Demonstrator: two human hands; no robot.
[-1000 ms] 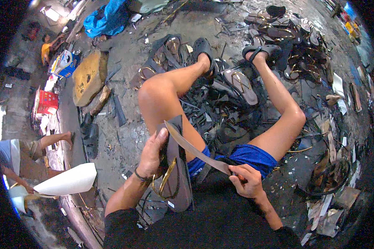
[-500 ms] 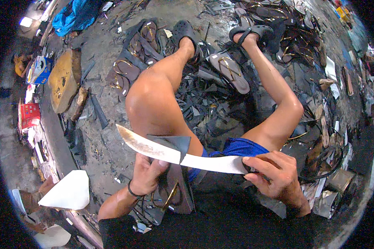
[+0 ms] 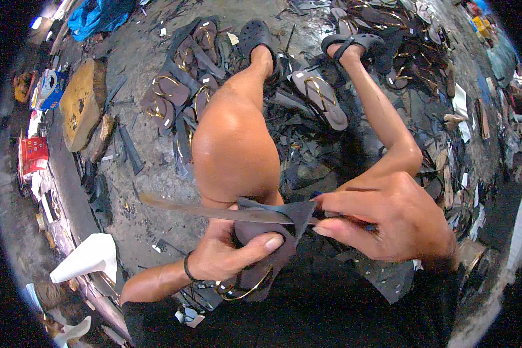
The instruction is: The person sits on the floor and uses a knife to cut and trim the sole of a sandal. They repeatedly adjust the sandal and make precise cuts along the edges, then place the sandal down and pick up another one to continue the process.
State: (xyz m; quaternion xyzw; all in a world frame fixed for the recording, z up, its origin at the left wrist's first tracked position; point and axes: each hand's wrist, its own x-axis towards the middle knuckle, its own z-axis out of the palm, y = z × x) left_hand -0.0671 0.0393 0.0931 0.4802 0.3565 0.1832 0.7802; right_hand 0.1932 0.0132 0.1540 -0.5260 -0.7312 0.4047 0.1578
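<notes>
Knife [image 3: 226, 214] lies across sandal [image 3: 250, 233]; 1 slab [image 3: 82, 107] lies forward-left.

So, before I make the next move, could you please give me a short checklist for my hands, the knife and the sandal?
1. Left hand gripping the sandal: ok, thumb laid over the sole.
2. Right hand holding the knife: ok, at its handle end, though the fingers hide most of the handle.
3. Left thumb well away from the blade: not ok, it lies close to it.
4. Blade tip clear of the bare left leg: cannot tell, this view does not show the depth between them.
5. Feet covered: ok, dark clogs on both.
</notes>
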